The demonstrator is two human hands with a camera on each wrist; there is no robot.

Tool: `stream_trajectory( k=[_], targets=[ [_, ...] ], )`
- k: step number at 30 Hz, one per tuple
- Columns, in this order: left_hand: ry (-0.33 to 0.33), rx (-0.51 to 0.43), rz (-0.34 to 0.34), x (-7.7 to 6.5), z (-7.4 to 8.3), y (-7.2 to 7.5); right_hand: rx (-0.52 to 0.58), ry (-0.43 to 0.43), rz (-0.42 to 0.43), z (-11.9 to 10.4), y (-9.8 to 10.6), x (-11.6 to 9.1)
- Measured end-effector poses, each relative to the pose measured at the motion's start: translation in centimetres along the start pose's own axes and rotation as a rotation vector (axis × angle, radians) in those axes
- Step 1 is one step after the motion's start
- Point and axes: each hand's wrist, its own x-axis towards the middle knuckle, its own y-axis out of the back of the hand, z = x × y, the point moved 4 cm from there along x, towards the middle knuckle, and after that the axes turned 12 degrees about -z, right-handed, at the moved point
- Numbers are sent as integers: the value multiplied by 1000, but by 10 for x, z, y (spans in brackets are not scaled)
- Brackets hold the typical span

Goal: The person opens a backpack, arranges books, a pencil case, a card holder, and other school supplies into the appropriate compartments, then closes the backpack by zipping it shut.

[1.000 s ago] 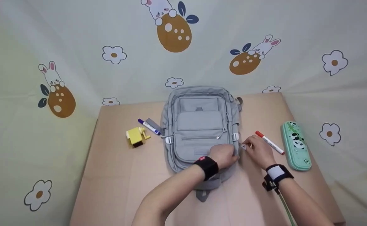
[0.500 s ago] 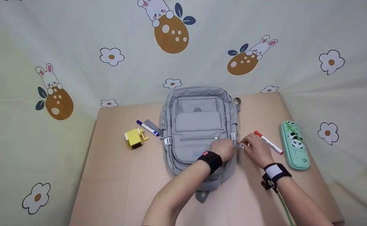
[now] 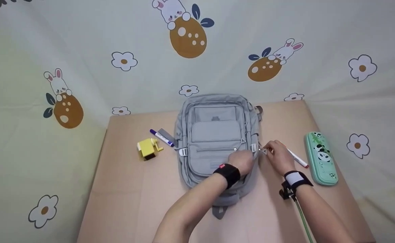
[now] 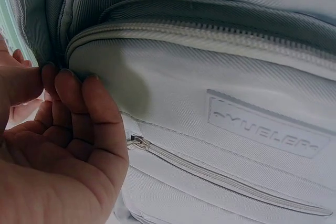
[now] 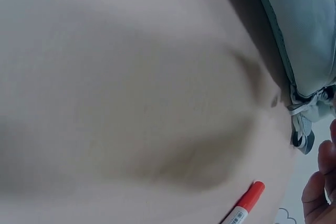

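Observation:
A grey backpack (image 3: pixel 216 135) lies flat, front face up, on the table. My left hand (image 3: pixel 241 162) is at its lower right side; in the left wrist view the thumb and curled fingers of that hand (image 4: pixel 79 124) pinch the bag's edge fabric beside the front pocket zipper (image 4: pixel 210 30). Just off the bag's right side, my right hand (image 3: pixel 278 157) pinches a small triangular zipper pull (image 3: pixel 263 152) between thumb and index finger. Only a few fingertips of the right hand (image 5: pixel 323 177) show at the edge of the right wrist view.
Right of the backpack lie a red-capped marker (image 3: pixel 300 159), partly behind my right hand, and a green panda pencil case (image 3: pixel 322 158). To the left are a yellow crank sharpener (image 3: pixel 147 148), a blue marker (image 3: pixel 162 137) and a grey flat piece (image 3: pixel 167 135). A printed curtain surrounds the table (image 3: pixel 123 202).
My right hand has moved a little up along the bag's side with the zipper pull, covering the red marker's cap. My left hand has shifted slightly upward along the edge.

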Motion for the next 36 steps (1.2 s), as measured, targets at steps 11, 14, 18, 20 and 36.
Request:
stream_trajectory(
  k=[11,14,18,20,36],
  targets=[
    [-15,12,5,-1,-2,1,-20,-41,68,1,0,22],
    [-9,11,-2,-1,-2,0,-38,-50,72,1,-1,27],
    [-5,25,-7,-1,0,1,-56,-79,72,0,-1,30],
    [-4,26,-4,0,0,1,-55,-99,78,-1,-1,32],
    [-28,-30,-3,0,-3,-5,19,-176,37,0,-8,33]
  ],
)
